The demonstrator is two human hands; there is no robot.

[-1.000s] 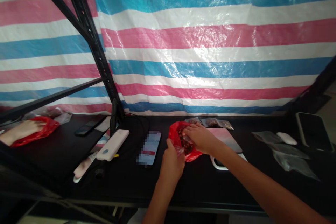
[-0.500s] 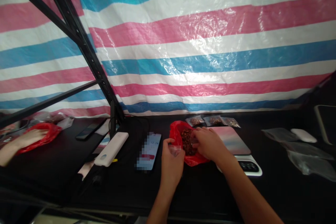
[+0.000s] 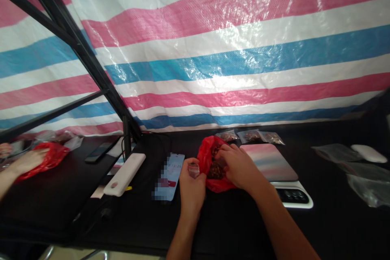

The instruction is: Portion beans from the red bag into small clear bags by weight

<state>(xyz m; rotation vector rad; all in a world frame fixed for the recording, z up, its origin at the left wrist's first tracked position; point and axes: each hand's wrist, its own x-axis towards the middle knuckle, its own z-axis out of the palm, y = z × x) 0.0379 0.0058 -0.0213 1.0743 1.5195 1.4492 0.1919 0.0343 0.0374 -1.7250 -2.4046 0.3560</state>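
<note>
A red plastic bag (image 3: 217,186) stands open on the black table, with small brown dried pieces (image 3: 215,170) inside. My right hand (image 3: 239,165) reaches into its mouth from the right, fingers curled down among the pieces; the fingertips are partly hidden, so what they hold does not show. To the left of the bag, my left hand (image 3: 192,189) is closed on a small clear plastic bag (image 3: 193,169), its mouth held up between thumb and fingers. Beside my right forearm lies a kitchen scale (image 3: 269,162) with a shiny plate.
Several filled clear packets (image 3: 252,136) lie behind the scale. At right are flat clear bags (image 3: 367,187) and a white mouse-like object (image 3: 369,153). A phone (image 3: 169,178) and white power bank (image 3: 124,174) lie left. Beyond the black frame (image 3: 91,65), another person's hand (image 3: 32,161) is in a red bag.
The camera view has shifted slightly. My right hand still works inside the red bag, its fingers a little changed; my left hand with the small clear bag sits slightly farther from the red bag.
</note>
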